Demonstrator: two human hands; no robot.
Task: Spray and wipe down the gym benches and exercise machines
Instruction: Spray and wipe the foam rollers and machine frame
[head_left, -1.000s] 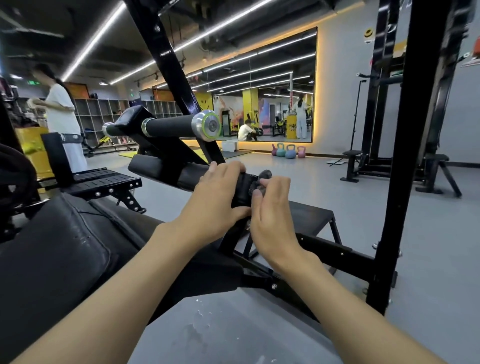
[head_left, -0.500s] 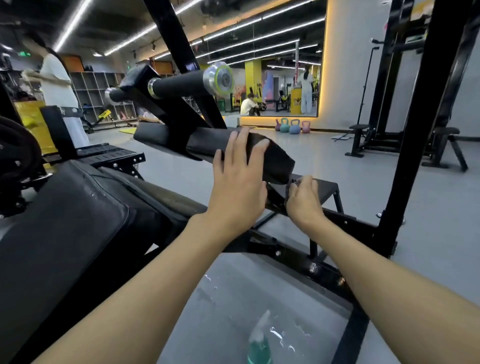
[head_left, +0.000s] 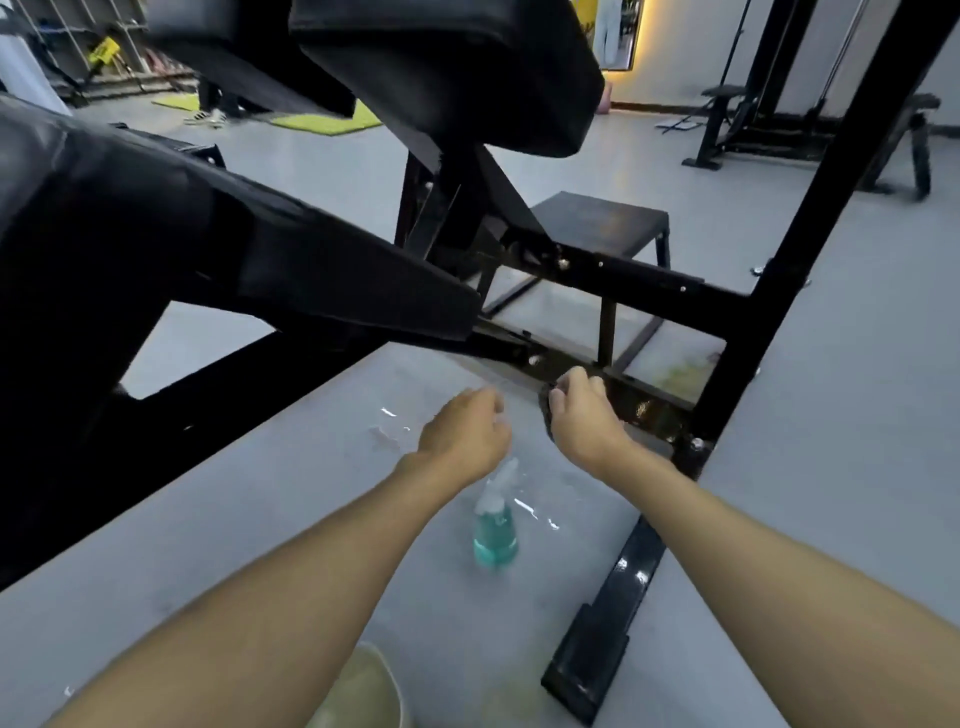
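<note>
I can read no text, number, brand or sign in my view. The translucent teal plastic spray bottle (head_left: 495, 535) on the grey floor (head_left: 831, 467) is too blurred to show any label.

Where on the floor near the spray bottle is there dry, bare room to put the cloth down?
Bare floor lies left of the spray bottle, up to the slanted frame beam, and right of the floor rail. Crowded: puddles around the bottle, the left hand and the right hand with its dark cloth above.

Left hand (head_left: 462, 431) off pad (head_left: 452, 67) (low now)
</note>
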